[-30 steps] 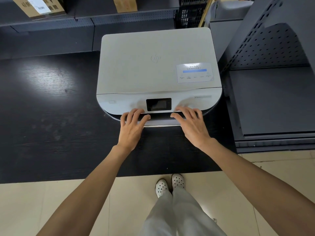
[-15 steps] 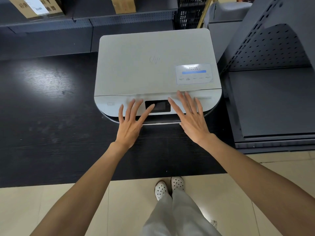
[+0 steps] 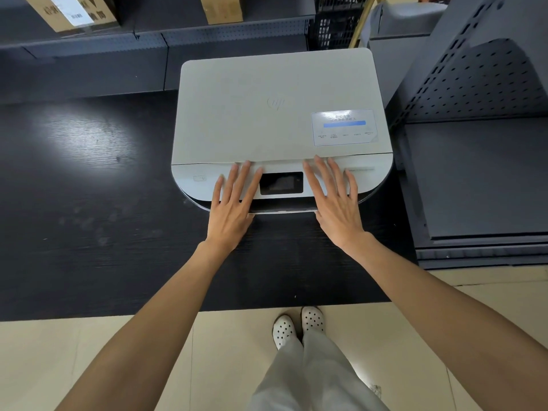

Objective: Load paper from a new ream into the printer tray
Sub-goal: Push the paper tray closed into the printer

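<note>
1. The printer (image 3: 278,120) – a pale grey, matte box with rounded corners and a flat lid – sits on a dark wood-grain table (image 3: 89,188), its small black screen (image 3: 281,183) set in the front panel
2. Left hand (image 3: 232,207) lies flat on the front panel left of the screen, fingers straight and slightly spread, gripping nothing
3. Right hand (image 3: 336,203) lies likewise right of the screen – fingers straight, fingertips at the lid's front edge

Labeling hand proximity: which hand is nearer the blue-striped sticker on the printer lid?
Right. The right hand lies flat on the front panel with fingertips just below and left of the sticker; the left hand rests across the small screen, farther left.
</note>
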The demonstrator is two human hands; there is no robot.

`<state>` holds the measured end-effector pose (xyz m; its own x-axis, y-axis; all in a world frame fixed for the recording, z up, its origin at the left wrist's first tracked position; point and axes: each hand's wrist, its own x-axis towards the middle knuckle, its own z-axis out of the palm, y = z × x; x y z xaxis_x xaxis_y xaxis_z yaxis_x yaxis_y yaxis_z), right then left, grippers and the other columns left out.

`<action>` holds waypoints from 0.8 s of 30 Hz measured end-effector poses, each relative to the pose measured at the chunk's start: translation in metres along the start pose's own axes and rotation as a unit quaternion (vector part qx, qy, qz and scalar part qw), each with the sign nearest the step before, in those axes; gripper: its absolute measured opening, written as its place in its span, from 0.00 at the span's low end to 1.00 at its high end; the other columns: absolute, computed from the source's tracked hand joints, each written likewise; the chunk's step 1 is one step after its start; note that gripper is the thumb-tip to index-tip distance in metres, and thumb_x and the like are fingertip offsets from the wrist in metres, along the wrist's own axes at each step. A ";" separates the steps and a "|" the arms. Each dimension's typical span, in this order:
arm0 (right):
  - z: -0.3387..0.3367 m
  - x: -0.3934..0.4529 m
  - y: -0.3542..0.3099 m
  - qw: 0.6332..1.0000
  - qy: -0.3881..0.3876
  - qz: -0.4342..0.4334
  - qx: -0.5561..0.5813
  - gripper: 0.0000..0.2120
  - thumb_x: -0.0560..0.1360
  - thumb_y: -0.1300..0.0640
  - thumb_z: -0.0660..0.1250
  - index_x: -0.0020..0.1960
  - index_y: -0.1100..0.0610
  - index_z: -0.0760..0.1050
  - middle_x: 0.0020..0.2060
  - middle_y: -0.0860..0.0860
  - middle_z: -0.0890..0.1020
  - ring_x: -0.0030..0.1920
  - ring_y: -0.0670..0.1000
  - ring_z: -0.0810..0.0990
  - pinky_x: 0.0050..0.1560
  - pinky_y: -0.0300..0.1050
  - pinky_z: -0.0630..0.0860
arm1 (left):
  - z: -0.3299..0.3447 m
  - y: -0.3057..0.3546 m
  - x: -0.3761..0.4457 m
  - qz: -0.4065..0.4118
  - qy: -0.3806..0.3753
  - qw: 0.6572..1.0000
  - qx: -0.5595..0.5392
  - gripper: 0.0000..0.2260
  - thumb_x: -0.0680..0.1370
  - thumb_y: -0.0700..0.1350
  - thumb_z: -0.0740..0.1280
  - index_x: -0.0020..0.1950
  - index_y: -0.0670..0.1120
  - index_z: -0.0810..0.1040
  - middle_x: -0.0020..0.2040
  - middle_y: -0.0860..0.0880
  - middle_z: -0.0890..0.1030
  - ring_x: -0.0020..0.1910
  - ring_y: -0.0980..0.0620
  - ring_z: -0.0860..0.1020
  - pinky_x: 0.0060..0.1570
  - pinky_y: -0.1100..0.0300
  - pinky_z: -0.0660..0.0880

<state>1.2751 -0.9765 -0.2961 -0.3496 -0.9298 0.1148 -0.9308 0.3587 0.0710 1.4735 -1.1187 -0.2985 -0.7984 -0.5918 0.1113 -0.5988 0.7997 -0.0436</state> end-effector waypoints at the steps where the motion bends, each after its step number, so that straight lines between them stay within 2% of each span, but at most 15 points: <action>1: 0.000 0.000 0.000 1.000 0.002 0.001 0.000 0.58 0.64 0.63 0.79 0.82 0.53 0.44 0.81 0.55 0.51 0.80 0.58 0.52 0.75 0.59 0.54 | 0.000 0.001 0.000 -0.002 0.003 1.000 -0.001 0.48 0.70 0.44 0.77 0.82 0.49 0.49 0.82 0.45 0.50 0.80 0.44 0.48 0.78 0.44 0.51; 6: 0.002 0.002 0.001 1.000 -0.002 0.007 0.001 0.58 0.64 0.63 0.78 0.82 0.52 0.44 0.81 0.54 0.51 0.80 0.57 0.53 0.75 0.59 0.54 | 0.002 0.005 0.000 -0.015 0.012 1.000 -0.006 0.50 0.68 0.38 0.75 0.82 0.49 0.49 0.82 0.45 0.49 0.81 0.44 0.47 0.78 0.44 0.50; 12: 0.000 0.000 -0.001 1.000 -0.016 0.011 -0.006 0.59 0.64 0.61 0.80 0.82 0.52 0.43 0.81 0.54 0.51 0.80 0.57 0.53 0.75 0.60 0.55 | 0.002 0.005 0.000 -0.016 0.004 1.000 -0.010 0.49 0.69 0.39 0.75 0.82 0.49 0.49 0.82 0.45 0.48 0.81 0.43 0.46 0.78 0.44 0.49; 17: -0.007 -0.001 -0.001 0.999 -0.031 0.009 0.000 0.59 0.64 0.50 0.80 0.82 0.53 0.44 0.80 0.55 0.52 0.80 0.58 0.53 0.74 0.62 0.57 | -0.002 0.002 0.000 -0.009 -0.018 1.000 -0.017 0.51 0.69 0.40 0.76 0.82 0.49 0.46 0.82 0.46 0.47 0.81 0.44 0.45 0.78 0.44 0.48; 20: -0.013 -0.002 -0.006 0.999 -0.035 0.015 0.001 0.50 0.71 0.41 0.73 0.81 0.54 0.46 0.80 0.55 0.53 0.80 0.58 0.54 0.73 0.62 0.59 | -0.009 0.000 -0.001 0.001 -0.037 0.999 -0.038 0.51 0.69 0.45 0.77 0.82 0.49 0.46 0.82 0.46 0.46 0.81 0.44 0.45 0.78 0.43 0.49; 24: -0.030 -0.002 -0.007 0.999 -0.053 0.009 0.003 0.40 0.79 0.43 0.62 0.81 0.55 0.46 0.81 0.56 0.52 0.80 0.58 0.54 0.73 0.61 0.58 | -0.024 -0.001 -0.003 0.016 -0.056 0.997 -0.047 0.44 0.75 0.49 0.72 0.82 0.50 0.46 0.82 0.46 0.46 0.81 0.44 0.44 0.78 0.43 0.50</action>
<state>1.2854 -0.9750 -0.2674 -0.3759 -0.9266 0.0111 -0.9244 0.3758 0.0646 1.4778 -1.1155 -0.2750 -0.8224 -0.5689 -0.0012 -0.5683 0.8214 0.0485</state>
